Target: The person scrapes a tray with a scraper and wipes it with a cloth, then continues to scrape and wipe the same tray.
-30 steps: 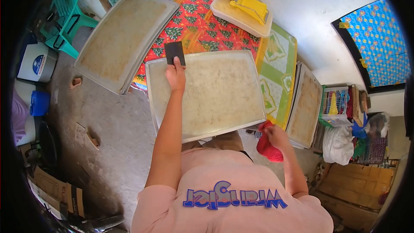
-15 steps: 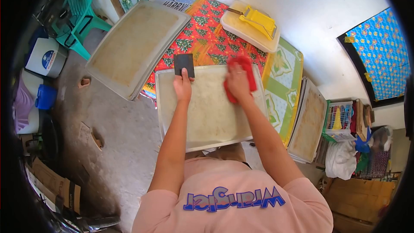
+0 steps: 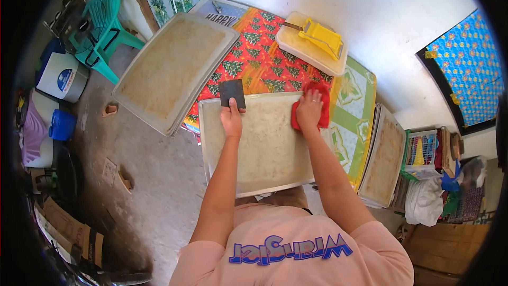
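My left hand [image 3: 232, 119] is closed on a thin, flat black square [image 3: 232, 93], its thumb lying on the top face. It holds the square over the upper left part of a shallow, pale metal tray [image 3: 259, 164]. Pressed under my right hand [image 3: 310, 110] is a bunched red cloth [image 3: 323, 95], at the tray's upper right corner and covering part of its rim. The tray's inside surface looks blotchy and whitish. Its near edge is close to my body, and its far side lies over a patterned tablecloth [image 3: 262, 53].
Stacked brownish trays [image 3: 174, 69] stand at the left, and more trays [image 3: 382, 153] lean at the right. A white container [image 3: 307, 47] at the back bears a yellow tool [image 3: 323, 38] and a knife. A green chair [image 3: 108, 37] is far left.
My right hand and the red cloth have slid right, toward the tray's upper right corner. My left hand keeps the black square in about the same place. The whole view has shifted slightly.
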A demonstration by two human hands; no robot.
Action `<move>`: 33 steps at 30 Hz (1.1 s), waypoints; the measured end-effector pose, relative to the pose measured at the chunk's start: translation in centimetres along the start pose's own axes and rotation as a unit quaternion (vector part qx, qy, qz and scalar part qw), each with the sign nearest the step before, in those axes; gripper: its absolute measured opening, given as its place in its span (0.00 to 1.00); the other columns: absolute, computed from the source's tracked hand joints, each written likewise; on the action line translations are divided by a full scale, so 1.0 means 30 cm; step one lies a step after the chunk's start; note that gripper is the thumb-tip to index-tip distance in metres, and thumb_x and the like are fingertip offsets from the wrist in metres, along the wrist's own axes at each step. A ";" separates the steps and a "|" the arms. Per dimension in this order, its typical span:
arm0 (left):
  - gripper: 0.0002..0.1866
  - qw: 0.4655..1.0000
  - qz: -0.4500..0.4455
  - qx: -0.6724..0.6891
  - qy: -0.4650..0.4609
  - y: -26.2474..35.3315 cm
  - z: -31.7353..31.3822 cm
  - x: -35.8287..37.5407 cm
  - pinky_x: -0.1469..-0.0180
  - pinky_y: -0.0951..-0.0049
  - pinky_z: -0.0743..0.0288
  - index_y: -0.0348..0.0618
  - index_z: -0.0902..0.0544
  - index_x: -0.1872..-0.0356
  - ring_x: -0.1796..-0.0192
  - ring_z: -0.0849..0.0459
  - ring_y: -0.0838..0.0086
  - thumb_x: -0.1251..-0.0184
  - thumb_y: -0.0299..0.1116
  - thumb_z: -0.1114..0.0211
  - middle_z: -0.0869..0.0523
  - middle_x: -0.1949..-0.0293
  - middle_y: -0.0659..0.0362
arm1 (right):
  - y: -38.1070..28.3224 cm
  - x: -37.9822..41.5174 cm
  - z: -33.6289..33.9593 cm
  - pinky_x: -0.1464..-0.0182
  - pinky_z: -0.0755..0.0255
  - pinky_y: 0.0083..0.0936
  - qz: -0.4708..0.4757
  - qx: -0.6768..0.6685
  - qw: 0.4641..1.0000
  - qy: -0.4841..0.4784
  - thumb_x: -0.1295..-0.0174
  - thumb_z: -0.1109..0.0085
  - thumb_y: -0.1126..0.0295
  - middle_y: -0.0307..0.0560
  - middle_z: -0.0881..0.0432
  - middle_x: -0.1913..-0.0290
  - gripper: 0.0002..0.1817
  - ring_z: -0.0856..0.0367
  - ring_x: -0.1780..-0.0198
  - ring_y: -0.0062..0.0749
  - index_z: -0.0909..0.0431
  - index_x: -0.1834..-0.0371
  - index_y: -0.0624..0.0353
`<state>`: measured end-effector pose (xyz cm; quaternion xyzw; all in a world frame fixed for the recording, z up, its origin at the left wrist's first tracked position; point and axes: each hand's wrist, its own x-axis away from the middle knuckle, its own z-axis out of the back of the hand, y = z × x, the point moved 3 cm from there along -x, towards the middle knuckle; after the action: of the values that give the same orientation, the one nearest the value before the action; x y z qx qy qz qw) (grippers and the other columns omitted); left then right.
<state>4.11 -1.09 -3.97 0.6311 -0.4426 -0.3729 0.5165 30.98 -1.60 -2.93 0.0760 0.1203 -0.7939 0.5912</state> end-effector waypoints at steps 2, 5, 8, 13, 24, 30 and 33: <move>0.23 1.000 0.002 -0.015 -0.001 -0.007 0.005 -0.002 0.70 0.74 0.27 0.34 0.19 0.62 0.75 0.20 0.78 0.21 0.48 0.48 0.18 0.74 0.61 | -0.117 0.040 -0.008 0.28 0.43 0.53 0.096 -0.044 0.994 0.010 0.28 0.58 0.62 0.63 0.32 0.30 0.23 0.37 0.27 0.53 0.28 0.38 0.67; 0.23 1.000 -0.005 0.000 0.003 0.035 0.003 0.008 0.71 0.74 0.27 0.34 0.20 0.61 0.75 0.19 0.77 0.21 0.48 0.47 0.18 0.73 0.61 | -0.321 0.170 0.033 0.28 0.43 0.51 0.230 -0.153 0.961 -0.020 0.30 0.53 0.62 0.63 0.30 0.32 0.22 0.34 0.29 0.56 0.26 0.40 0.67; 0.23 0.997 -0.007 0.080 0.007 0.034 -0.005 -0.005 0.70 0.75 0.26 0.33 0.21 0.59 0.75 0.19 0.77 0.21 0.48 0.47 0.17 0.71 0.60 | -0.396 0.357 0.111 0.28 0.43 0.50 0.314 -0.211 0.922 -0.078 0.31 0.50 0.63 0.63 0.31 0.31 0.23 0.35 0.29 0.56 0.27 0.38 0.67; 0.22 0.997 0.012 0.070 -0.001 0.008 0.010 -0.021 0.69 0.75 0.23 0.33 0.22 0.57 0.74 0.20 0.77 0.21 0.47 0.47 0.17 0.69 0.60 | -0.233 0.586 0.248 0.27 0.44 0.50 0.349 -0.215 0.896 -0.170 0.31 0.49 0.64 0.60 0.32 0.29 0.23 0.36 0.27 0.53 0.28 0.36 0.64; 0.20 0.998 0.021 0.059 -0.006 -0.012 0.004 -0.028 0.69 0.76 0.25 0.35 0.21 0.57 0.74 0.20 0.79 0.21 0.46 0.46 0.17 0.70 0.60 | 0.155 0.129 0.034 0.27 0.44 0.52 0.083 -0.051 0.995 0.030 0.28 0.55 0.61 0.59 0.33 0.29 0.24 0.38 0.26 0.54 0.30 0.34 0.62; 0.20 0.998 0.011 0.056 0.000 -0.015 -0.001 -0.032 0.69 0.76 0.25 0.35 0.21 0.56 0.74 0.20 0.78 0.21 0.46 0.46 0.17 0.69 0.61 | -0.275 0.211 0.065 0.27 0.45 0.51 0.253 -0.146 0.956 -0.029 0.30 0.54 0.62 0.62 0.31 0.31 0.23 0.35 0.28 0.54 0.27 0.38 0.66; 0.19 0.998 0.001 0.056 -0.007 -0.030 -0.003 -0.045 0.69 0.76 0.24 0.35 0.21 0.55 0.74 0.20 0.78 0.21 0.45 0.47 0.17 0.69 0.61 | -0.332 0.453 0.133 0.27 0.45 0.51 0.352 -0.205 0.909 -0.086 0.31 0.52 0.63 0.61 0.31 0.30 0.24 0.35 0.28 0.53 0.28 0.37 0.66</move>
<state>3.91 0.29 -4.81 0.6557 -0.4669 -0.3516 0.4780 17.60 -12.53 -1.67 -0.0783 0.1942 -0.4959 0.8427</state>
